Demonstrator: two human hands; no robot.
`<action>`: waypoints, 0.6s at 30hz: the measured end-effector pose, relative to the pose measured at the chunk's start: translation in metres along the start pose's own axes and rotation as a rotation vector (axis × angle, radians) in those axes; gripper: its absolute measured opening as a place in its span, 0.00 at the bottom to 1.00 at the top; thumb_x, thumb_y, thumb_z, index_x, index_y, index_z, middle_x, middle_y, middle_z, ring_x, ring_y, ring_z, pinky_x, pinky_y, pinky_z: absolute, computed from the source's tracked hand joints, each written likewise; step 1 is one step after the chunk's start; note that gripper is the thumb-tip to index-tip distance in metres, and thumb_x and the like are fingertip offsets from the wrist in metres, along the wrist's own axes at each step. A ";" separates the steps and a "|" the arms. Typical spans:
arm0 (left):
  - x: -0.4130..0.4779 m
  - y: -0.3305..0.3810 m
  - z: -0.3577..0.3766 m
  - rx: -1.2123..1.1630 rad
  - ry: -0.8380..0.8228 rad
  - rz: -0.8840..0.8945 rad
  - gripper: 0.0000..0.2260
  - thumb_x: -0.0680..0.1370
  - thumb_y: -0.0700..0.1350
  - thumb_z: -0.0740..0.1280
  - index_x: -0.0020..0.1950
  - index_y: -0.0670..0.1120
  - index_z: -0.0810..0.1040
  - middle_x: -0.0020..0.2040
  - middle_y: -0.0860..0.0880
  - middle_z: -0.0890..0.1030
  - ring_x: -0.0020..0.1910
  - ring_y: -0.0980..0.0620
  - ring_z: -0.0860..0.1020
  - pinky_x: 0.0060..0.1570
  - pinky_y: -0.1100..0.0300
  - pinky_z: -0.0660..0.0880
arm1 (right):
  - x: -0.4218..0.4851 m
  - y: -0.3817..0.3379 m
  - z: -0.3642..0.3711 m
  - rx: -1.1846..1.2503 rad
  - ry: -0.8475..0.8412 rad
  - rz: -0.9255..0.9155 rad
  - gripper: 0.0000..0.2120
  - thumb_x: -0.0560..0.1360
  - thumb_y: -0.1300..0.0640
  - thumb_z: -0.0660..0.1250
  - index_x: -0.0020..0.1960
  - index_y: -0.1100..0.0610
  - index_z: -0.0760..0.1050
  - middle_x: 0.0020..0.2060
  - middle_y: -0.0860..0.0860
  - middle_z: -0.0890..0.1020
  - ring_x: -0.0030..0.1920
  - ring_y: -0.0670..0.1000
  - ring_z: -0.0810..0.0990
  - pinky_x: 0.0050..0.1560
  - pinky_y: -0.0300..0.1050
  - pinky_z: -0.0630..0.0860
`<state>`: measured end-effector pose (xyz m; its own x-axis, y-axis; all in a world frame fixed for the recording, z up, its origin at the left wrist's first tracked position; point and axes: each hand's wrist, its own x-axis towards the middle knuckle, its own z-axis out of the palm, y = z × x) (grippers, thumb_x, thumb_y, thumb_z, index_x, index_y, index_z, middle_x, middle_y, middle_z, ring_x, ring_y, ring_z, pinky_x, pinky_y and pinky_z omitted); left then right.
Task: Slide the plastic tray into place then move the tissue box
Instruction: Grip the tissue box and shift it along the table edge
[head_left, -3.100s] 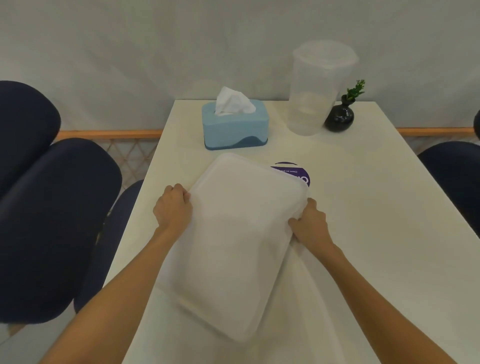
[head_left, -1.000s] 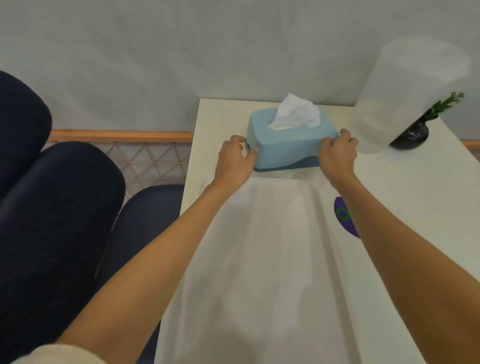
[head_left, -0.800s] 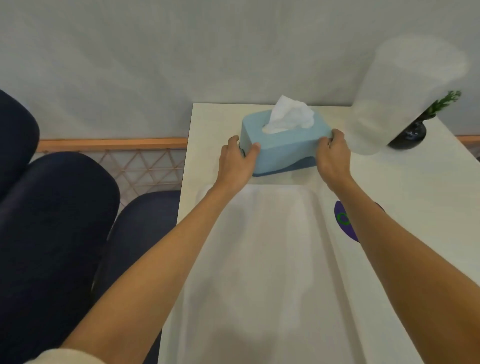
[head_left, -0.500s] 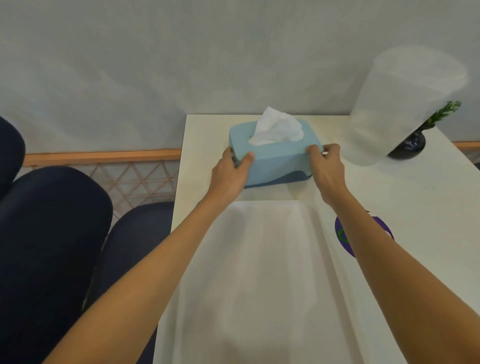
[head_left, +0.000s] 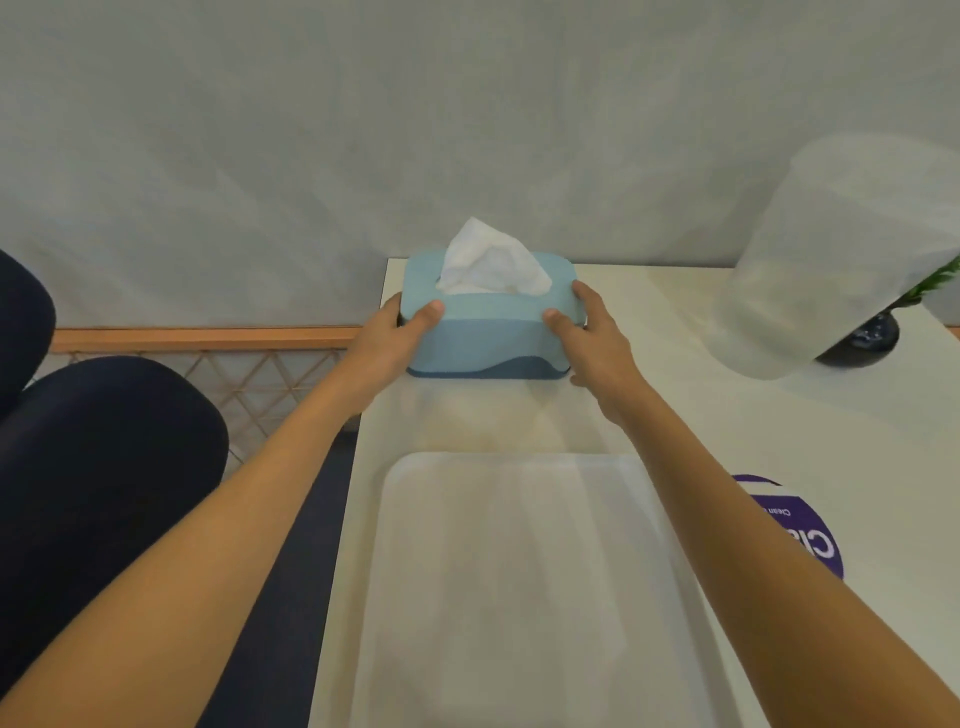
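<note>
A light blue tissue box (head_left: 483, 338) with a white tissue sticking out of its top stands at the far left corner of the white table (head_left: 675, 415), close to the wall. My left hand (head_left: 387, 340) grips its left end and my right hand (head_left: 587, 338) grips its right end, thumbs on the front edge of the top. The translucent white plastic tray (head_left: 519, 587) lies flat on the table nearer to me, square to the table's left edge, with a bare strip of table between it and the box.
A tall translucent plastic container (head_left: 841, 254) stands at the far right, with a small dark vase and green plant (head_left: 867, 338) behind it. A round purple sticker (head_left: 800, 530) is right of the tray. Dark blue chairs (head_left: 93, 467) sit left of the table.
Earlier both hands held the tray, which lay askew; it now lies straight. Both hands moved to the tissue box, and the box has shifted left and back toward the table's far corner.
</note>
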<state>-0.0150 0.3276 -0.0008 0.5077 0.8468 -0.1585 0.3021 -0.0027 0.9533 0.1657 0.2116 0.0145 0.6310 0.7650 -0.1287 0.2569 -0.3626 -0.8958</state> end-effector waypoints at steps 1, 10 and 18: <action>0.005 0.001 -0.002 -0.008 -0.002 -0.001 0.20 0.79 0.57 0.61 0.68 0.51 0.68 0.56 0.55 0.76 0.60 0.50 0.75 0.63 0.49 0.74 | 0.005 -0.003 0.003 0.014 -0.009 0.011 0.28 0.79 0.47 0.58 0.76 0.48 0.54 0.71 0.54 0.67 0.64 0.57 0.70 0.60 0.54 0.73; 0.040 0.006 -0.009 -0.063 0.051 -0.028 0.19 0.81 0.54 0.58 0.70 0.49 0.66 0.55 0.53 0.75 0.54 0.53 0.74 0.58 0.54 0.74 | 0.042 -0.022 0.020 0.130 -0.041 0.114 0.27 0.78 0.49 0.60 0.75 0.44 0.55 0.70 0.52 0.67 0.57 0.54 0.68 0.48 0.52 0.70; 0.051 0.000 -0.009 -0.083 0.066 -0.045 0.21 0.81 0.55 0.58 0.71 0.49 0.64 0.58 0.52 0.74 0.55 0.52 0.74 0.59 0.53 0.73 | 0.050 -0.021 0.023 0.125 -0.061 0.147 0.27 0.78 0.49 0.59 0.75 0.43 0.54 0.71 0.52 0.65 0.58 0.54 0.67 0.51 0.55 0.69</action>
<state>0.0038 0.3754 -0.0063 0.4403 0.8783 -0.1866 0.2539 0.0775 0.9641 0.1754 0.2697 0.0171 0.6082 0.7411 -0.2842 0.0697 -0.4066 -0.9110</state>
